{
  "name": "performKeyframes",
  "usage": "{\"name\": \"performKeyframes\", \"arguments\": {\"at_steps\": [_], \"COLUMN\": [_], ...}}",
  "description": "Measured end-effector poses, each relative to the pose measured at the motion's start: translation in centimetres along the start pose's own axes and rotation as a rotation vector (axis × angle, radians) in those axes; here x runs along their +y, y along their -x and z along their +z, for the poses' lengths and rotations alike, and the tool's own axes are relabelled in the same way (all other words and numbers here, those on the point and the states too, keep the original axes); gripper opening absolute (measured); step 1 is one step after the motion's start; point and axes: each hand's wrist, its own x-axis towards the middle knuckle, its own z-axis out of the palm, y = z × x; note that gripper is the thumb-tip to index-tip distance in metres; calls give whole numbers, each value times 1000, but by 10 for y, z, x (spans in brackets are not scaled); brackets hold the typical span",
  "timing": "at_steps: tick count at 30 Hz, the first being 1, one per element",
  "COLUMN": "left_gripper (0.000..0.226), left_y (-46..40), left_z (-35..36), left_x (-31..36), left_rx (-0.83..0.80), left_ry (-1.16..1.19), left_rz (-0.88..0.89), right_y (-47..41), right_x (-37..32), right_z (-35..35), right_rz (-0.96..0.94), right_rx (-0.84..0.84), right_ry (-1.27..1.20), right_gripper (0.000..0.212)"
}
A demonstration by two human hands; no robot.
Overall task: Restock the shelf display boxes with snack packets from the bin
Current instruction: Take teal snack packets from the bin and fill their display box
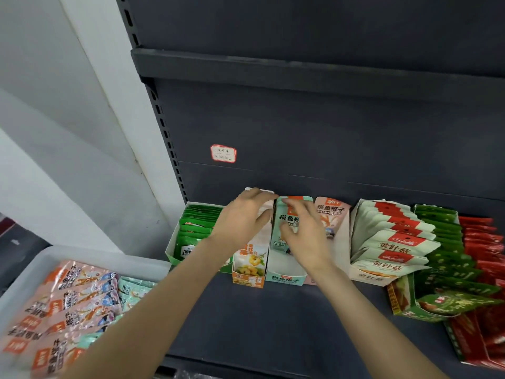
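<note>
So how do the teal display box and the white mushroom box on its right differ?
The teal display box looks nearly empty, its white floor bare; the white mushroom box is packed with overlapping packets. The right hand reaches into the teal box; no hand is at the mushroom box. Both are open-fronted cardboard boxes on the same dark shelf.

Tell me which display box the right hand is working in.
The mint-green box, between the orange-fronted box and the pink one; right hand rests on its packets.
</note>
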Motion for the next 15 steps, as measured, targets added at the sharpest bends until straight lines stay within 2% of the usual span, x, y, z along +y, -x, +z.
{"name": "performKeyframes", "arguments": {"at_steps": [8, 11, 15], "left_gripper": [30, 33, 38], "left_y": [91, 135, 197], "left_z": [-56, -76, -95], "left_x": [-96, -145, -216], "left_rx": [98, 36, -91], "left_ry": [89, 32, -77], "left_rz": [-218, -358, -450], "right_y": [11, 24, 46], "right_x": [-87, -119, -156], "right_z": [74, 120, 194], "right_rz": [-124, -161, -143], "right_rx": [-174, -262, -419], "right_ry": [-105, -93, -75], "right_gripper": [36, 34, 35]}}
